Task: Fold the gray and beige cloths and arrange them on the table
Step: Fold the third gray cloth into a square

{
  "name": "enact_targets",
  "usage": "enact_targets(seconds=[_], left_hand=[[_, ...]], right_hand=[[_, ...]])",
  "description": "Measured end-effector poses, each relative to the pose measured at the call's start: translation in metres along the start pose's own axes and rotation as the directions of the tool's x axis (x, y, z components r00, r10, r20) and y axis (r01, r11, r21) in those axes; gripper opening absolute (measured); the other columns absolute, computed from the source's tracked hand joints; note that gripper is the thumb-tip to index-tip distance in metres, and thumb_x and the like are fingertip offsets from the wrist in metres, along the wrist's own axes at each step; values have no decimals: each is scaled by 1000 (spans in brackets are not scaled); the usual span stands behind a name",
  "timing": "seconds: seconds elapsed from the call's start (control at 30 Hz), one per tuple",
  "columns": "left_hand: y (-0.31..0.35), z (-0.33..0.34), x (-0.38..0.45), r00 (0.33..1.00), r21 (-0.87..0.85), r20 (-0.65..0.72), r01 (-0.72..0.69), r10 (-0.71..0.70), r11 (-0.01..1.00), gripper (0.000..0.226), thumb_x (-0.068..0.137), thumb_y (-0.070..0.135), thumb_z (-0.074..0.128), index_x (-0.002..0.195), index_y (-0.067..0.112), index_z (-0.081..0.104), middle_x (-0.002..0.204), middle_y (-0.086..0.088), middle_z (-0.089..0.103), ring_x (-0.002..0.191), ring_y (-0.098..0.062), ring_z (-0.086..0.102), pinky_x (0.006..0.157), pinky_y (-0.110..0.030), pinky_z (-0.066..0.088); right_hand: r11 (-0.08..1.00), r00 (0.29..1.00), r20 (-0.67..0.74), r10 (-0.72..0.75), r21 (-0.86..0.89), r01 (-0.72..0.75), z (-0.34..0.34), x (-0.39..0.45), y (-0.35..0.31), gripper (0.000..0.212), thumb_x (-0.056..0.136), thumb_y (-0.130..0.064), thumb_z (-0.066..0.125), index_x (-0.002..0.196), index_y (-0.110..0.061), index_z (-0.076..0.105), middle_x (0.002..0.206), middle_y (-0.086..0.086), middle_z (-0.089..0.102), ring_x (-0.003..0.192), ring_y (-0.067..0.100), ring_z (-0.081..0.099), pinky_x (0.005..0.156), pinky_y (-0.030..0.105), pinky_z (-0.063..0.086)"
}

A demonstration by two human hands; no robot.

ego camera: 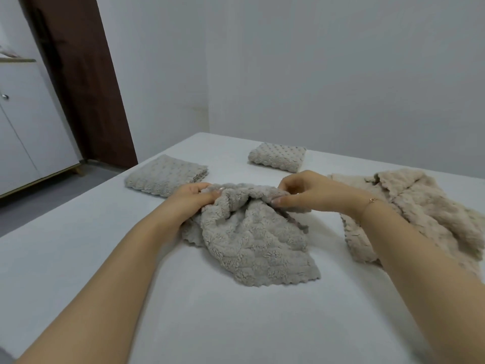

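Left hand (190, 199), right hand (301, 191) pinch gray cloth (252, 243) (crumpled) on table (78, 258)

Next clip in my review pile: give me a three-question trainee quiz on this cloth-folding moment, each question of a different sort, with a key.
1. True or false: both the left hand and the right hand grip the gray cloth.
2. How many folded cloths lie at the far side of the table?
3. Where is the crumpled beige cloth? A) under the right forearm, at the table's right B) stacked on a folded cloth C) on the floor

Key: 1 true; 2 two, the folded cloth on the left and the smaller folded cloth; 3 A.
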State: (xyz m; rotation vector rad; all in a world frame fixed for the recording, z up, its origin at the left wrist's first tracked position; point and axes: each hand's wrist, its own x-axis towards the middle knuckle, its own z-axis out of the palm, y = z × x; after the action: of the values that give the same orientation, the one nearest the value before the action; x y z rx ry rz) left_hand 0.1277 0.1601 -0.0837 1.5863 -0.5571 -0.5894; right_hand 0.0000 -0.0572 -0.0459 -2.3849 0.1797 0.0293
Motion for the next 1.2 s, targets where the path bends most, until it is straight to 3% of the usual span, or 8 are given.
enact_targets(seconds=[0.1, 0.2, 0.37, 0.47, 0.67, 0.83, 1.03, 1.2], left_hand=[[4, -1, -4, 999, 12, 51, 17, -18, 1000, 11, 81, 21, 66, 90, 15, 67, 71, 8, 74, 63, -3, 69, 52, -13, 51], [9, -6, -7, 988, -9, 132, 80, -78, 997, 46, 65, 34, 71, 103, 9, 68, 89, -7, 75, 73, -15, 71, 64, -23, 57], [14, -13, -12, 966, -158, 240, 138, -97, 978, 25, 61, 18, 83, 83, 14, 72, 81, -10, 73, 69, -21, 71, 59, -28, 58], [14, -16, -9, 981, -124, 167, 116, -95, 985, 32, 63, 26, 82, 91, 18, 68, 86, -7, 72, 71, -17, 70, 61, -24, 57], [-2, -12, 3, 977, 340, -183, -43, 112, 939, 16, 77, 17, 76, 89, 19, 66, 80, 3, 65, 63, -5, 56, 54, -11, 41], [-14, -11, 11, 910, 651, -206, -147, 360, 745, 18, 80, 21, 74, 96, 24, 65, 95, 6, 64, 82, -13, 55, 66, -20, 40], [1, -6, -1, 849, 671, -197, -247, 489, 699, 23, 81, 13, 71, 97, 28, 63, 111, 7, 56, 92, -6, 55, 82, -23, 40], [10, 37, -69, 916, 473, 31, -367, 401, 801, 14, 76, 13, 77, 81, 23, 67, 83, 8, 67, 71, -1, 61, 68, -14, 48]], right_hand=[[986, 999, -48, -12, 164, 20, -11, -7, -1, 25, 86, -23, 67, 82, -2, 56, 74, -4, 71, 69, 11, 67, 69, 29, 51], [950, 998, -67, -10, 309, 30, -23, -12, -4, 41, 76, -26, 76, 94, 7, 59, 83, 11, 67, 73, 23, 63, 66, 29, 49], [847, 999, 53, -5, 531, -25, -42, -27, -12, 16, 79, -16, 67, 77, -3, 57, 59, 3, 64, 50, 12, 61, 49, 19, 51], [911, 995, -11, 101, 403, -88, -46, -26, -9, 22, 74, -25, 74, 74, -10, 58, 46, -6, 47, 36, 7, 38, 39, 14, 32], [954, 893, -393, 219, 279, -111, -23, -5, 19, 19, 78, -21, 76, 84, -8, 64, 67, 5, 60, 53, 13, 55, 52, 21, 46], [987, 848, -508, 152, 115, -108, -2, 9, 36, 18, 83, -19, 71, 95, -9, 61, 73, 0, 61, 57, 11, 54, 51, 15, 46], [931, 922, -352, 159, -259, -259, -13, -4, 27, 45, 94, -31, 54, 129, -3, 51, 133, 10, 54, 117, 25, 53, 96, 33, 41], [962, 978, -208, 9, -266, -65, -22, -57, -7, 18, 87, -33, 64, 102, -24, 66, 103, -8, 65, 97, 9, 62, 68, 13, 46]])
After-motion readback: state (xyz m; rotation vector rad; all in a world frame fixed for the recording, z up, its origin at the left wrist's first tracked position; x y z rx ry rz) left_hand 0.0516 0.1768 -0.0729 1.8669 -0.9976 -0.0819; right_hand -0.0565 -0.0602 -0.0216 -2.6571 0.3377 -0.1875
